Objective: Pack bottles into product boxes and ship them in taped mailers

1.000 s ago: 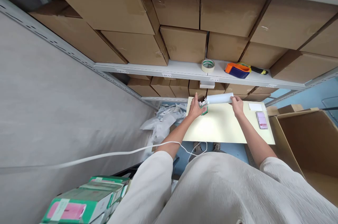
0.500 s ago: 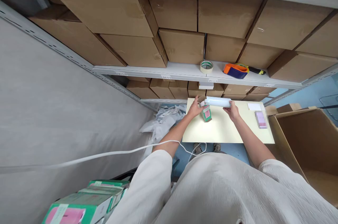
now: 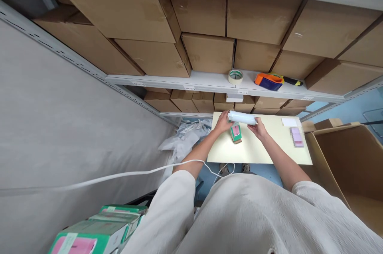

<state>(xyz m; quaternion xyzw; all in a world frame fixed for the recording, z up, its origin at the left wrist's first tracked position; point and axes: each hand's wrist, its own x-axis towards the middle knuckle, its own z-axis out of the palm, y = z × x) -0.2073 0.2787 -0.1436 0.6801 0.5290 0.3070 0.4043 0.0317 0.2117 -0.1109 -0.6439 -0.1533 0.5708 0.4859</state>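
A pale bluish-white cylinder is held level above the pale yellow tabletop. My left hand is closed at its left end, with some fingers hidden behind it. The fingers of my right hand grip the right end. Just below the cylinder, a small green and pink box stands tilted, with a brown flap at its lower end. The left thumb lies close to the top of this box; whether it touches it I cannot tell.
Cardboard boxes fill the shelves ahead. A tape roll and an orange-and-blue tool lie on the shelf edge. A big open carton stands right; green boxes sit lower left. A white cable crosses in front.
The cylinder has shifted left and slightly down with my right hand. My left hand has moved from the green and pink box onto the cylinder's left end. The box sits slightly lower.
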